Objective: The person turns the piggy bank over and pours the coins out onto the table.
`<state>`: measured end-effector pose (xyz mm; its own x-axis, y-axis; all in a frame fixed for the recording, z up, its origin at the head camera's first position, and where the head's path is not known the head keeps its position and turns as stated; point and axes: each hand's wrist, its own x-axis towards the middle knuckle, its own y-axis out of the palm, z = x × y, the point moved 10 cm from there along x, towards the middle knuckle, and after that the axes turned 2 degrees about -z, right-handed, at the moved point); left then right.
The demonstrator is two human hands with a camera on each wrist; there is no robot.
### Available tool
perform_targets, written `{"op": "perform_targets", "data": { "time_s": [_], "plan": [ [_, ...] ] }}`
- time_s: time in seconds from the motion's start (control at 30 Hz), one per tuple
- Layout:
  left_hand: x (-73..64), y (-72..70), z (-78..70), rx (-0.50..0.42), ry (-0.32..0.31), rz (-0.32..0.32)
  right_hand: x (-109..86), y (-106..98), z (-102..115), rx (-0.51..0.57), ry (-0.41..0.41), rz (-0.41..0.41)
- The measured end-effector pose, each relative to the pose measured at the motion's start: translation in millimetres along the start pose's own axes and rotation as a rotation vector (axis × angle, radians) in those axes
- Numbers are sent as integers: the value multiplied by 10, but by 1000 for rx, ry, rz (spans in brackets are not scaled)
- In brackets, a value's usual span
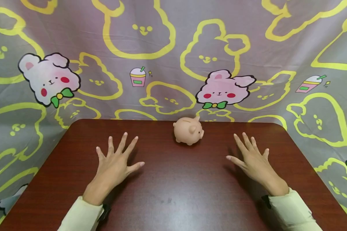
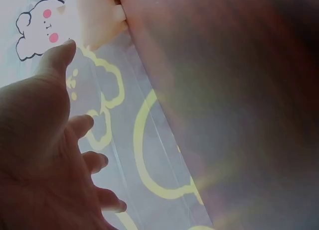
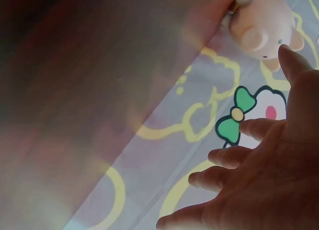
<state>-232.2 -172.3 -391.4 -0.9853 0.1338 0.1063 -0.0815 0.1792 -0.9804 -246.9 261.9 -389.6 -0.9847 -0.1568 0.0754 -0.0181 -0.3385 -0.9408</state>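
Note:
A pink piggy bank (image 1: 188, 131) stands upright near the table's back edge, its snout turned to the right and a coin slot on its back. My left hand (image 1: 114, 166) is spread with straight fingers over the table, left of the pig and apart from it. On the other side, my right hand (image 1: 255, 163) is likewise spread, holding nothing. Part of the piggy bank (image 2: 97, 18) shows at the top of the left wrist view, beyond the thumb. In the right wrist view the face of the piggy bank (image 3: 261, 26) appears past the thumb tip.
The dark brown wooden table (image 1: 167, 192) has rounded back corners and a glossy glare in the middle. Behind and beside it hangs a grey curtain (image 1: 162, 70) printed with yellow outlines and cartoon rabbits. Light sleeves cover both forearms.

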Motion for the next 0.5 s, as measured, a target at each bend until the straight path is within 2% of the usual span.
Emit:
{"op": "perform_targets", "data": {
  "time_s": [0.27, 0.5],
  "plan": [
    [200, 36, -183, -80, 31, 0, 164, 29, 279, 92, -50, 17],
    [439, 130, -434, -223, 106, 21, 354, 106, 575, 186, -149, 17]
  ]
}}
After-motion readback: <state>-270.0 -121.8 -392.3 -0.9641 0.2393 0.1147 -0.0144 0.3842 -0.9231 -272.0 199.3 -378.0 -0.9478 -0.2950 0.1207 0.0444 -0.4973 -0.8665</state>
